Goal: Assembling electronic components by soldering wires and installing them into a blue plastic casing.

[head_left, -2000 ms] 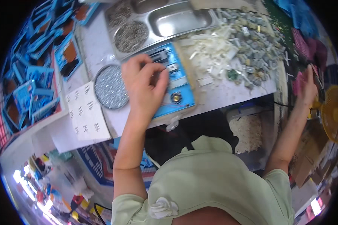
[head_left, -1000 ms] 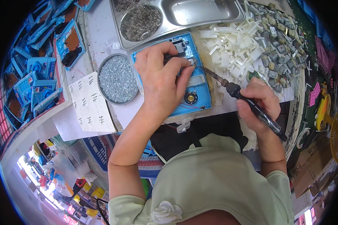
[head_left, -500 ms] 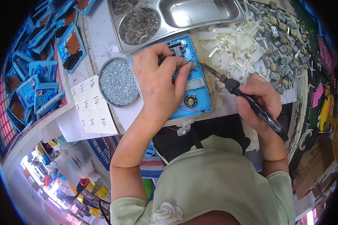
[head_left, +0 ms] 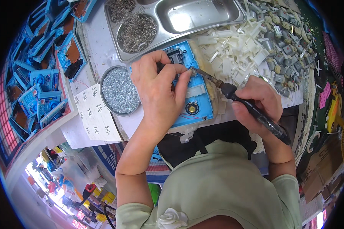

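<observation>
A blue plastic toy housing [head_left: 200, 108] lies face down on the table, with a round speaker [head_left: 192, 108], thin red wires and dark parts inside. My left hand [head_left: 158, 82] is over its left side, thumb and forefinger pinched at a small part that I cannot make out. A dark object shows partly behind those fingers. In my right hand [head_left: 260, 101] is a soldering iron [head_left: 252, 106], its black handle slanting down to the right. The iron's tip reaches the left fingertips above the housing; whether it touches is too small to tell.
A steel tray [head_left: 162, 36] with springs [head_left: 137, 32] stands at the back. Left of my hand is a round dish of small screws [head_left: 120, 91], beside a marked paper [head_left: 95, 114]. White plastic parts [head_left: 233, 57] and small motors [head_left: 281, 57] are heaped right; blue housings [head_left: 44, 82] pile up left.
The soldering iron and my right hand have shifted slightly left, bringing the tip closer to my left fingertips. My left hand keeps its pinch over the housing.
</observation>
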A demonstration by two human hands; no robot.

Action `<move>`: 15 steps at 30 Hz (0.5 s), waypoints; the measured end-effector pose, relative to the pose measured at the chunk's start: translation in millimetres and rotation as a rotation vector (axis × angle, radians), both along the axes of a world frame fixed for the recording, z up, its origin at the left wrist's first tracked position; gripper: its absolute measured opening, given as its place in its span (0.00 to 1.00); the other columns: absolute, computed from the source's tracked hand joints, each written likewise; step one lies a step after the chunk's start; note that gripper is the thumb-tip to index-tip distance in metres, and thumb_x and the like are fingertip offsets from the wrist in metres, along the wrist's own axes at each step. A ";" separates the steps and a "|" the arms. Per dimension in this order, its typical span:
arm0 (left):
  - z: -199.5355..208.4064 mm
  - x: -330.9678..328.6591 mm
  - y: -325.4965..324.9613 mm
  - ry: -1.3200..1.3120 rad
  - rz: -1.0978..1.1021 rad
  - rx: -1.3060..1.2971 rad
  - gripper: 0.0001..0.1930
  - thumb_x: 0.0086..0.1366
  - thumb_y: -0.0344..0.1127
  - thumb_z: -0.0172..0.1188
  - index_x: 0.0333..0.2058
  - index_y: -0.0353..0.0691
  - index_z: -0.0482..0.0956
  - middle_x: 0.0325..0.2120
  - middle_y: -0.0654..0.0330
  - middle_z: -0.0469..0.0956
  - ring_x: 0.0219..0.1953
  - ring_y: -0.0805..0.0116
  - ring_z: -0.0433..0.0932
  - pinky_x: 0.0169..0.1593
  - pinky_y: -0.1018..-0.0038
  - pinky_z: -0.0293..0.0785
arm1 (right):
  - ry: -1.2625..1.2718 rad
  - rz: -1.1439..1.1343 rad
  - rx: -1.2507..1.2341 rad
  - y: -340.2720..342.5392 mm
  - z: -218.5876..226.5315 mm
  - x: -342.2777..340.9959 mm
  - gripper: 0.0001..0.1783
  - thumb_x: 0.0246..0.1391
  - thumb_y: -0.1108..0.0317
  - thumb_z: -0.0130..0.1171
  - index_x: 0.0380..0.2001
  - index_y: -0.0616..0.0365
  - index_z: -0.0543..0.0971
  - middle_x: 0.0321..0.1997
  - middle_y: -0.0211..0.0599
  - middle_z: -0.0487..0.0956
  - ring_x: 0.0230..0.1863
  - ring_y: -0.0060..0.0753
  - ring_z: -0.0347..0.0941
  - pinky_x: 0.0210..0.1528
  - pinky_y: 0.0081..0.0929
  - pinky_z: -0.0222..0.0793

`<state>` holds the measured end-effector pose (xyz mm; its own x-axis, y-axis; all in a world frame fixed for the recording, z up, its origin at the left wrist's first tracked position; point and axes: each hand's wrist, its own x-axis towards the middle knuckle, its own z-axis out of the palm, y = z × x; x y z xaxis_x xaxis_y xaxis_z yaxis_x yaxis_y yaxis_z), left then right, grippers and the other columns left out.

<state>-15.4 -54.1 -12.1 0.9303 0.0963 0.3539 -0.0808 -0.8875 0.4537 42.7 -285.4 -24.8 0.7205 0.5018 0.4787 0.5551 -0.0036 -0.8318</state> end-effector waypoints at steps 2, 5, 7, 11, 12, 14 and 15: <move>0.2 0.0 0.8 0.002 -0.005 0.001 0.07 0.51 0.29 0.73 0.29 0.40 0.84 0.38 0.57 0.72 0.43 0.57 0.68 0.47 0.66 0.64 | 0.010 0.001 -0.010 0.5 1.1 0.0 0.15 0.46 0.77 0.72 0.38 0.59 0.78 0.21 0.33 0.76 0.18 0.28 0.69 0.20 0.24 0.62; 1.1 0.2 -0.1 0.000 -0.005 0.009 0.07 0.51 0.28 0.73 0.30 0.40 0.84 0.38 0.56 0.72 0.42 0.57 0.68 0.47 0.66 0.64 | -0.005 0.003 -0.010 1.5 1.4 0.5 0.15 0.46 0.76 0.72 0.38 0.59 0.78 0.21 0.33 0.77 0.18 0.29 0.69 0.20 0.25 0.62; 1.0 -0.5 0.0 0.005 -0.002 0.003 0.07 0.51 0.28 0.73 0.30 0.40 0.84 0.38 0.56 0.72 0.43 0.57 0.68 0.47 0.66 0.64 | -0.015 0.003 -0.007 1.8 1.5 0.6 0.15 0.46 0.76 0.72 0.38 0.59 0.78 0.21 0.33 0.76 0.18 0.30 0.69 0.20 0.25 0.62; 0.8 -0.8 -0.2 0.008 0.005 0.000 0.07 0.51 0.28 0.73 0.30 0.40 0.84 0.38 0.56 0.72 0.43 0.57 0.68 0.48 0.66 0.64 | -0.001 -0.004 -0.011 1.2 -0.6 -0.9 0.15 0.46 0.76 0.72 0.38 0.59 0.78 0.20 0.33 0.75 0.18 0.30 0.69 0.20 0.25 0.62; 0.8 -0.6 -0.4 0.005 0.006 -0.001 0.07 0.51 0.28 0.73 0.30 0.40 0.84 0.38 0.56 0.72 0.43 0.57 0.68 0.48 0.65 0.64 | 0.006 -0.007 -0.016 0.7 -0.8 -1.0 0.15 0.46 0.76 0.72 0.38 0.59 0.78 0.20 0.32 0.75 0.18 0.29 0.69 0.20 0.25 0.62; 0.4 -0.4 -1.0 0.001 0.009 -0.002 0.07 0.51 0.28 0.73 0.29 0.40 0.84 0.38 0.56 0.72 0.43 0.57 0.68 0.48 0.65 0.64 | 0.000 -0.014 -0.008 0.2 -1.5 -0.6 0.15 0.46 0.75 0.72 0.38 0.59 0.78 0.20 0.32 0.75 0.18 0.29 0.69 0.20 0.25 0.61; 0.2 -0.5 -1.0 -0.003 0.008 0.002 0.07 0.51 0.28 0.73 0.29 0.40 0.84 0.38 0.56 0.72 0.43 0.57 0.68 0.48 0.65 0.64 | -0.003 -0.017 -0.004 -0.1 -1.8 -0.3 0.15 0.47 0.75 0.72 0.38 0.59 0.78 0.20 0.32 0.74 0.18 0.29 0.69 0.20 0.25 0.61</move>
